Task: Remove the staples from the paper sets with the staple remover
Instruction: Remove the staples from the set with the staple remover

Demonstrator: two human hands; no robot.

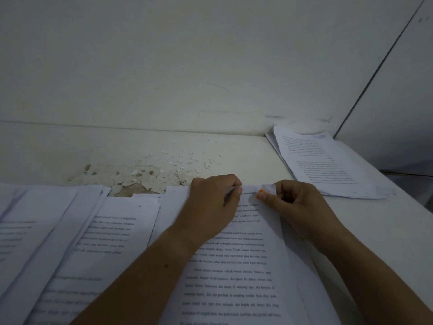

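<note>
A printed paper set (234,277) lies in front of me on the white table (257,156). My left hand (210,207) presses on its top edge, fingers curled over the sheets. My right hand (297,207) is closed like a fist at the set's top right corner, where the paper corner (268,188) is folded up. A small orange tip (260,190) shows by my right thumb. It looks like the staple remover, with the rest hidden in my hand. The staple itself is not visible.
More printed sets lie spread to the left (105,231) and far left (28,219). Another stack (328,165) sits at the back right by the wall corner. Loose staples and paper scraps (206,164) are scattered behind my hands, near a patch of peeling table surface (145,179).
</note>
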